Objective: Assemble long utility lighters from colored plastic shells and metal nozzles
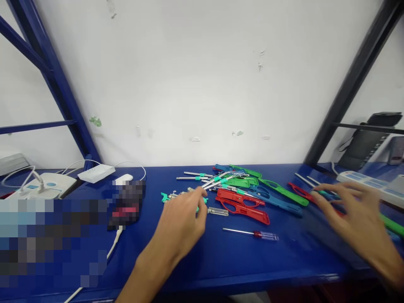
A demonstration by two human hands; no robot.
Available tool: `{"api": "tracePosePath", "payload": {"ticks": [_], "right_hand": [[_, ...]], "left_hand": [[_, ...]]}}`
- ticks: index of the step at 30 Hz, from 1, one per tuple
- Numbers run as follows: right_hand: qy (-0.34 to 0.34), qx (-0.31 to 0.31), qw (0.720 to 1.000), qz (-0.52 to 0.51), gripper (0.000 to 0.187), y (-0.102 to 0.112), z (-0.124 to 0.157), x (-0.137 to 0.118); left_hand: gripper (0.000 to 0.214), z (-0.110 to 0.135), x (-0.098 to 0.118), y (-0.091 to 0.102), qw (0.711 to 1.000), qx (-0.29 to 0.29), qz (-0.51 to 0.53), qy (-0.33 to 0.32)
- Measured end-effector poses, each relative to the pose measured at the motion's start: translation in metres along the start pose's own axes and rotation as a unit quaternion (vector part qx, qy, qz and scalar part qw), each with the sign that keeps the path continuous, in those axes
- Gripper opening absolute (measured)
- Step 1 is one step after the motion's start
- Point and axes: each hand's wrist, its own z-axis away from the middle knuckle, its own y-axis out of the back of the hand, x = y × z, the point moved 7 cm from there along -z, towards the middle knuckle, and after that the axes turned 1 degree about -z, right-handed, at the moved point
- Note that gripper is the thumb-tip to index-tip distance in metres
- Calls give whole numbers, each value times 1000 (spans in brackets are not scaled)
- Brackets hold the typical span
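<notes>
Centre of the frame: the left hand (181,225) reaches over the blue surface (221,265) to a cluster of small metal parts (176,195) with teal ends. Its grip is drawn close, fingertips on the cluster; whether a part is pinched cannot be told. Just right of these fingertips lies a short metal piece (217,211).

Right of the frame: the right hand (353,219), blurred, hovers palm down with its grip spread wide over a red strip (299,191) and thin rods.

Between the hands lie red handles (243,206), a blue handle (274,203), green handles (284,191) and a screwdriver (252,233) nearer the front edge.

Far right: a power strip (369,183). Left: a white box (96,172) and a white cable (112,248).
</notes>
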Motion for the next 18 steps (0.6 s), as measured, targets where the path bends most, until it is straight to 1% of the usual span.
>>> {"api": "tracePosePath", "payload": {"ticks": [2,5,7,9,10,12,15,18], "right_hand": [[53,-27,997,-48,55,-15,1,-47],[116,-96,983,-109,35,-39,11,-101],[144,-175,960,-166,27,-55,21,-127],[158,-232,941,-189,25,-66,30,-140],[162,-249,936,-191,25,-69,33,-142],[161,-252,936,-188,25,-70,36,-137],[143,-222,948,-178,27,-65,37,-114],[119,-217,954,-170,28,-63,41,-89]], "left_hand": [[31,-2,-18,11,998,7,-49,33],[33,0,-40,13,986,-45,-132,90],[32,1,-45,9,982,-77,-144,95],[32,1,-41,4,984,-95,-131,72],[32,0,-37,1,986,-99,-124,56],[32,-1,-29,-5,987,-106,-115,26],[29,-2,-15,-16,988,-115,-104,-16],[27,0,-1,-28,986,-129,-90,-52]]}}
